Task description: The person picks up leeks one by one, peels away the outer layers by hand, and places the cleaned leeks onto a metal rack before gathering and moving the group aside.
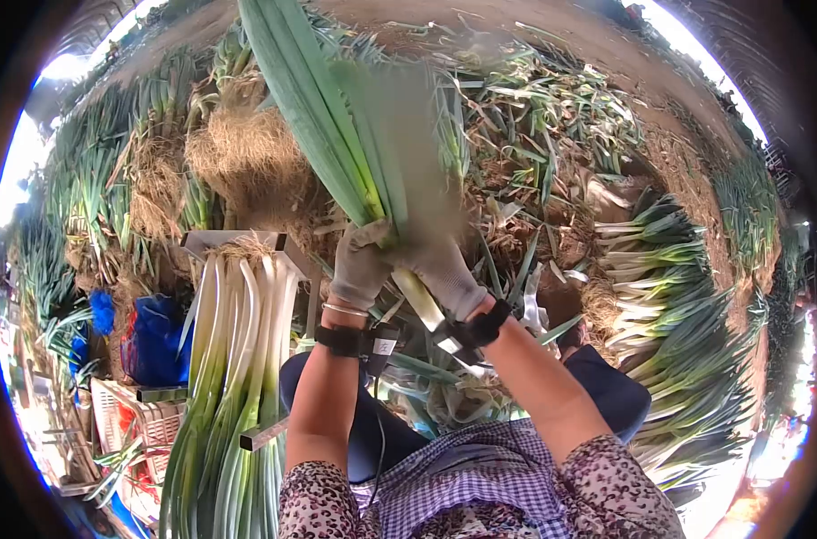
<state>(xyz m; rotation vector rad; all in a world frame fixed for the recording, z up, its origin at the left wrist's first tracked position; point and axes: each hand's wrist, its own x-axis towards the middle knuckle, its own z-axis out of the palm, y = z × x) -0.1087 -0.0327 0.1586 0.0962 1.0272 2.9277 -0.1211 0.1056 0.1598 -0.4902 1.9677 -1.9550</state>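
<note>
A large leek (317, 117) stands slanted in front of me, its broad green leaves rising to the top of the view and its pale stalk pointing down toward my lap. My left hand (362, 268), in a grey work glove, is closed around it where the leaves meet the stalk. On the other side, my right hand (446, 277), gloved too, grips the same leek; a grey blurred patch hides part of its fingers and of the leaves. Both wrists wear black straps with small devices.
At my left, several trimmed leeks (238, 359) lie in a metal frame (252, 437), beside a woven basket (161, 429) and a blue bag (155, 340). Rooted leeks (247, 153) stand beyond. A leek row (674, 332) lies at right, leaf scraps (561, 99) ahead.
</note>
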